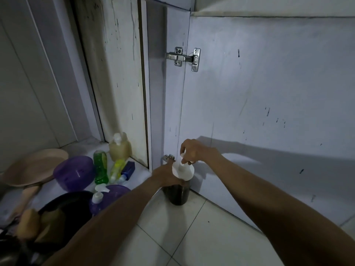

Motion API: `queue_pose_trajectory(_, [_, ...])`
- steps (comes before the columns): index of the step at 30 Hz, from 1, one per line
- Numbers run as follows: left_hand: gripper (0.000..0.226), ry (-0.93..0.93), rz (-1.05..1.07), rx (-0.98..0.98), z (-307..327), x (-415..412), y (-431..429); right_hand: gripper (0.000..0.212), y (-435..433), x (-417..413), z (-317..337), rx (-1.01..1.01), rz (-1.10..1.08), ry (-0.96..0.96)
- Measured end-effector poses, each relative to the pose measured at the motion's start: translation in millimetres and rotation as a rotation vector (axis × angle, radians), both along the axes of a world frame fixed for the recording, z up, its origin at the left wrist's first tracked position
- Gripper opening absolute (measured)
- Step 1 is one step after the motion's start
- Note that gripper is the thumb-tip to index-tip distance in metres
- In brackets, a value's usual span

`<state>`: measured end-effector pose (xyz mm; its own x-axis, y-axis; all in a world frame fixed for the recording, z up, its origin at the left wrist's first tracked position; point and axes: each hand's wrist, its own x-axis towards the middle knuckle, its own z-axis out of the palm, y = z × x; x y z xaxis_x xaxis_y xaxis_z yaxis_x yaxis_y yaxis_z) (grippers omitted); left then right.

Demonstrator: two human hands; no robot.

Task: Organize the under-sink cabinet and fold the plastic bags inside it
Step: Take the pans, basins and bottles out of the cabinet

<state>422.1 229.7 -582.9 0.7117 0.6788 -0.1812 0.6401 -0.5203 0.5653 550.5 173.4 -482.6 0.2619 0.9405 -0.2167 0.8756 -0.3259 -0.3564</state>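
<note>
A dark bottle (177, 194) stands on the tiled floor beside the open cabinet door (269, 102). My left hand (165, 175) grips the bottle near its top. My right hand (194, 150) pinches the stem of a white funnel-like piece (182, 170) sitting over the bottle's mouth. Inside the cabinet to the left stand a green bottle (100, 167), a pale yellow jug (120, 146), a small yellow bottle (116, 168), a blue bottle (127, 169) and a purple pump bottle (99, 202). No plastic bags are in view.
Two purple bowls (74, 172) (117, 191), a beige plate (36, 167), a beige wooden utensil (26, 198), a black pan (67, 210) and a tan sponge-like lump (28, 223) crowd the cabinet floor. Metal hinges (183, 58) hold the door. White floor tiles (182, 237) lie below.
</note>
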Motion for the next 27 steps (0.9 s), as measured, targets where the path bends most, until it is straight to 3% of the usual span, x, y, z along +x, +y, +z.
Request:
queue_pose_trajectory(7, [0.101,0.014,-0.022,0.004,-14,-10,8,0.03,10,1,-19,-0.026,0.028,-0.01])
queue_pose_trajectory(15, [0.059,0.136,-0.038,0.084,-4,-12,26,0.032,11,8,-17,-0.075,0.028,-0.095])
queue_pose_trajectory(20, [0.067,0.217,-0.082,0.125,9,-24,36,0.057,13,-2,-8,-0.031,-0.06,-0.06])
queue_pose_trajectory(27, [0.092,0.149,0.066,0.105,33,-87,84,0.061,43,-52,1,0.064,0.03,-0.142])
